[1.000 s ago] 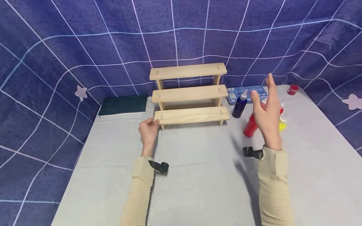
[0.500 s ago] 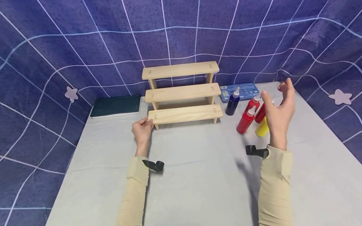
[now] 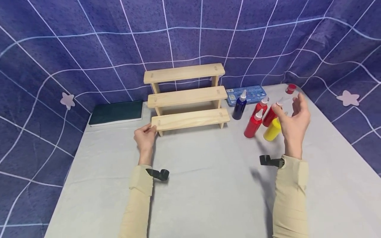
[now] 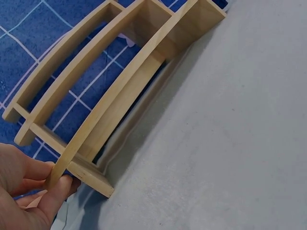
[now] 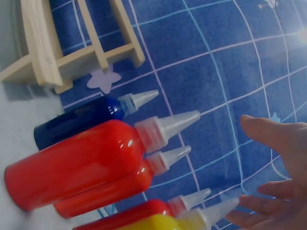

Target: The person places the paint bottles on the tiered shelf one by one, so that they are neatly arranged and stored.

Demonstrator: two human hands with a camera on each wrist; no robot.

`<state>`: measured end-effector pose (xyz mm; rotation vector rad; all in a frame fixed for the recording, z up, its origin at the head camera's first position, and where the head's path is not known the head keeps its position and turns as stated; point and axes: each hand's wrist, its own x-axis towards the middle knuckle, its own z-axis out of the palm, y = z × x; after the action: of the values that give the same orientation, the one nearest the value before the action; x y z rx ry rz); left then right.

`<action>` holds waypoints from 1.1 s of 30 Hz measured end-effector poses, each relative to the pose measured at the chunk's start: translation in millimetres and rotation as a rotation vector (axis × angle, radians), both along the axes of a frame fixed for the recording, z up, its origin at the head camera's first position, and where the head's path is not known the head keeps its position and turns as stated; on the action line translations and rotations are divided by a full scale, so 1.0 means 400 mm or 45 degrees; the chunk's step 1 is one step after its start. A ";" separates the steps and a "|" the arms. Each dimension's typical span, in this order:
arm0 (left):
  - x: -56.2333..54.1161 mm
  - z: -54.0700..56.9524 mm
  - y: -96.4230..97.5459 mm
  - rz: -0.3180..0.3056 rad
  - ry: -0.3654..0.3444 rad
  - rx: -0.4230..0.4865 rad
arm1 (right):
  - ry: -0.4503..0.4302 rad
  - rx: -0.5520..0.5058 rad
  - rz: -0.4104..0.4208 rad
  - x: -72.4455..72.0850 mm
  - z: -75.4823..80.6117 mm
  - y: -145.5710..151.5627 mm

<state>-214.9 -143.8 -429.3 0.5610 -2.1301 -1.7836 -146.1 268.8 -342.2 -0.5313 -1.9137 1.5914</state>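
Note:
A three-tier wooden shelf stand (image 3: 190, 120) stands at the back middle of the table. My left hand (image 3: 145, 139) pinches the left end of its lowest board, thumb (image 4: 56, 196) and fingers on either side of the wood. On the right, my right hand (image 3: 294, 127) is raised beside a yellow squeeze bottle (image 3: 272, 131), palm inward, fingers loosely bent and holding nothing. Three red squeeze bottles with white nozzles stand around it, the front one (image 3: 252, 127) nearest the stand. A dark blue squeeze bottle (image 3: 239, 109) is close to the stand's right end.
Left of the stand lies a dark green book (image 3: 116, 113). Behind the bottles is a flat blue printed package (image 3: 251, 92), and a small red-lidded jar (image 3: 291, 88) sits at the far right corner. A blue grid-patterned curtain (image 3: 184, 43) rises behind the white-covered table (image 3: 205, 185).
My right hand has moved right relative to the bottles, uncovering them, and its fingers have bent more. The head view has shifted, while my left hand keeps its pinch on the stand.

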 end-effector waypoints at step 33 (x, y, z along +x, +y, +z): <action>0.002 0.001 -0.003 -0.022 -0.024 0.046 | -0.545 0.333 0.197 0.032 -0.152 0.062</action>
<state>-214.1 -145.2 -429.0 0.5727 -2.1254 -1.8366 -133.3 293.5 -402.9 -0.6637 -2.4920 1.3636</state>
